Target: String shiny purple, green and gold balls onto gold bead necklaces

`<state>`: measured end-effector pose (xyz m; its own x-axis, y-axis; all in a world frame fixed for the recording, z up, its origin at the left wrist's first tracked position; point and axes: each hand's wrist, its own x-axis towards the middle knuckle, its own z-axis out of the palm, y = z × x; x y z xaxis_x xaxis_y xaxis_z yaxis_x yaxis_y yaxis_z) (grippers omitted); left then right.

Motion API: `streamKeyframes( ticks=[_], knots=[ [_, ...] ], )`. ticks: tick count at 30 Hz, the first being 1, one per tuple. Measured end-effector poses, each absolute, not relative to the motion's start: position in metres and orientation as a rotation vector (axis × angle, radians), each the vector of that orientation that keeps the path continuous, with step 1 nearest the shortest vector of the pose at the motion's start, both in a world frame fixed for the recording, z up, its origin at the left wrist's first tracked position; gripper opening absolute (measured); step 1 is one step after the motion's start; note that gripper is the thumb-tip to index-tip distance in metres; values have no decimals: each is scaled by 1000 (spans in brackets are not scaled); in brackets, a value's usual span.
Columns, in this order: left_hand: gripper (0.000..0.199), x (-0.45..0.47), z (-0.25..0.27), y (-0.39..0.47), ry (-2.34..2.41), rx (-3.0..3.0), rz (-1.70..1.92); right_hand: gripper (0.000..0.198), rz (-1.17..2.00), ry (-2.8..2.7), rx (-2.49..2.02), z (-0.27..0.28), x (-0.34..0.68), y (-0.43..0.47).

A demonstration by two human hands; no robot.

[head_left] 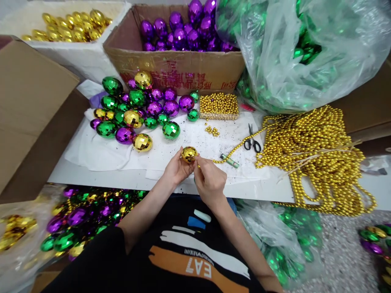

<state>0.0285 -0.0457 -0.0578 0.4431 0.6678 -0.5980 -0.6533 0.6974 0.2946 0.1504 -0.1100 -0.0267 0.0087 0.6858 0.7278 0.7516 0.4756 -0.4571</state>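
My left hand (177, 167) is closed around a shiny faceted gold ball (189, 154), held just above the white cloth (186, 130). My right hand (211, 179) pinches at the ball's right side, and a gold bead strand (236, 149) runs from its fingers to the big heap of gold beads (308, 150). The strand's end is hidden by the fingers. Beyond that strand lie black-handled scissors (252, 142), and under it a small green lighter-like stick (229, 160). Loose gold beads (212, 130) sit in front of a clear box of beads (219, 106).
Green, purple and gold balls (133, 118) cluster at the left of the table. Behind stand a foam box (61, 53), a carton of purple balls (180, 67) and a plastic bag of green balls (305, 77). An open carton (33, 106) flanks the left side.
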Motion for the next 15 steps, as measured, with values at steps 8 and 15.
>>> streamKeyframes(
  ticks=[8,15],
  knots=[
    [26,46,-1,-17,644,669,940,11,455,-1366,-1531,-24,180,-109],
    [17,49,44,3,695,1052,1192,29,459,-1380,-1452,0,189,-79]
  ],
)
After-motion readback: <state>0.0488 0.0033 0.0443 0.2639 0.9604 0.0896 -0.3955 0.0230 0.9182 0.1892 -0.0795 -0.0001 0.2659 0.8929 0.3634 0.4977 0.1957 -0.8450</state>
